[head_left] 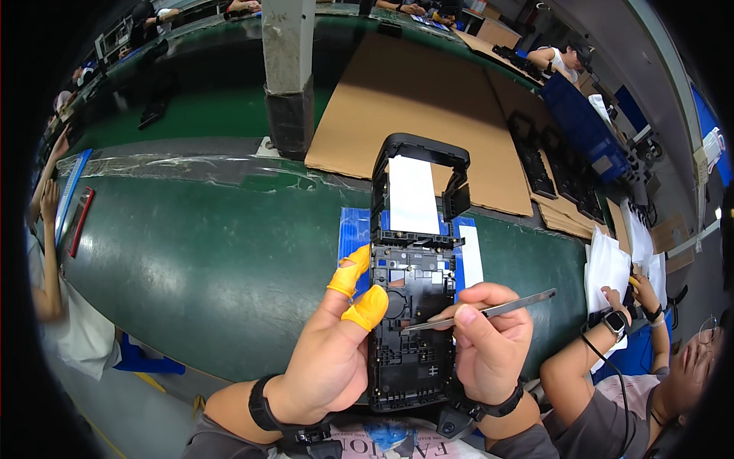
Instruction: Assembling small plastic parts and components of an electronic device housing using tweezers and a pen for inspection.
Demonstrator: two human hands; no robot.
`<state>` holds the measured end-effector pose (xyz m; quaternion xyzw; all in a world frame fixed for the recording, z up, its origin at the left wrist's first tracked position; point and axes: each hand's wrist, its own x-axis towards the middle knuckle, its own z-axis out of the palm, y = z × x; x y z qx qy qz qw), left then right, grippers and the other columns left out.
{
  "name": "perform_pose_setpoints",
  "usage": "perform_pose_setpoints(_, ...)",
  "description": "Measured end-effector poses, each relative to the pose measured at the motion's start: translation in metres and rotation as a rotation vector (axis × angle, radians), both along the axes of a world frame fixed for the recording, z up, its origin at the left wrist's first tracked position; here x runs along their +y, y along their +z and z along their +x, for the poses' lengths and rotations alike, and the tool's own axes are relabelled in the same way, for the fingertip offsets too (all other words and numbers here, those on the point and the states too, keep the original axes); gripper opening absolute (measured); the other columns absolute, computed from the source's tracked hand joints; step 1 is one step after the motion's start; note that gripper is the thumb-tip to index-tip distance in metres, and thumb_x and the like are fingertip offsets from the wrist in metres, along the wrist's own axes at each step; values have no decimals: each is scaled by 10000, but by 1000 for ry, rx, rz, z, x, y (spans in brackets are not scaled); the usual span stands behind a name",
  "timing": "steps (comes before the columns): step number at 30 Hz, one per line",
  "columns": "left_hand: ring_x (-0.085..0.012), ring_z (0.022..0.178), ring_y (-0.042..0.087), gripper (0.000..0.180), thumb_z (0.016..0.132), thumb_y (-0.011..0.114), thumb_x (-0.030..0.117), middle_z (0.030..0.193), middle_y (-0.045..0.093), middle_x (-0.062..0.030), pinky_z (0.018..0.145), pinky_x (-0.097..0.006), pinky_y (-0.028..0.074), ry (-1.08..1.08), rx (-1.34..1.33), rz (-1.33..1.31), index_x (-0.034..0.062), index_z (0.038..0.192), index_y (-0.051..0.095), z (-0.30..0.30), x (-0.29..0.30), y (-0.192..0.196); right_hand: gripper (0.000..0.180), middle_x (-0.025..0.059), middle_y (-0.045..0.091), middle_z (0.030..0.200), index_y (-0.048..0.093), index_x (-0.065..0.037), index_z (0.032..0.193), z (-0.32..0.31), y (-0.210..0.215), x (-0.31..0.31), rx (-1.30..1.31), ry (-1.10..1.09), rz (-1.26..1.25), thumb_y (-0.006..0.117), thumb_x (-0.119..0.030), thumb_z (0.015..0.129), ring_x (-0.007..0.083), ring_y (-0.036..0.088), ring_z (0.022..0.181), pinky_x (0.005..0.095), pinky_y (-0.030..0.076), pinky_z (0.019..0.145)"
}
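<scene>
A long black plastic housing stands tilted in front of me, with a frame-like opening at its far end and many ribs and small slots inside. My left hand is closed on its left edge; yellow finger cots cover the thumb and a finger. Pinched in my right hand is a pair of metal tweezers, its tip pointing left over the housing's lower middle. Whether the tip touches the plastic or grips a small part, I cannot tell. Behind the housing, a white sheet shows through the opening.
A blue board lies under the housing on the green table. Beyond are cardboard sheets, a post and black frames. At right a co-worker's hand is by white bags; another person sits at left.
</scene>
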<state>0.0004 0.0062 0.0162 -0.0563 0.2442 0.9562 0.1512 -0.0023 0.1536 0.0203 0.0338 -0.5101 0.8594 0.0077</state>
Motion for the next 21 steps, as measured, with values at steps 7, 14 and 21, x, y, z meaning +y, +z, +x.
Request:
perform_pose_setpoints(7, -195, 1037, 459, 461, 857, 435, 142, 1146, 444, -103, 872, -354, 396, 37, 5, -84, 113, 1277, 246, 1, 1, 1, 195, 146, 582, 670, 499, 40, 890, 1, 2, -8, -46, -128, 160, 565, -2, 712, 77, 458, 502, 164, 339, 469)
perform_pose_setpoints(14, -205, 1048, 451, 476, 853, 443, 153, 1159, 434, -107, 875, -357, 391, 39, 19, -72, 112, 1280, 236, 3, 2, -2, 192, 144, 583, 670, 499, 40, 889, 3, 4, -9, -57, -119, 167, 566, -5, 715, 84, 471, 508, 165, 342, 468)
perform_pose_setpoints(21, -195, 1052, 434, 473, 857, 424, 84, 1153, 424, -105, 890, -342, 363, 55, 31, -52, 125, 1284, 224, 3, 0, 0, 187, 148, 584, 683, 499, 31, 888, 2, 2, -8, -22, -115, 226, 566, -26, 723, 87, 459, 493, 172, 350, 466)
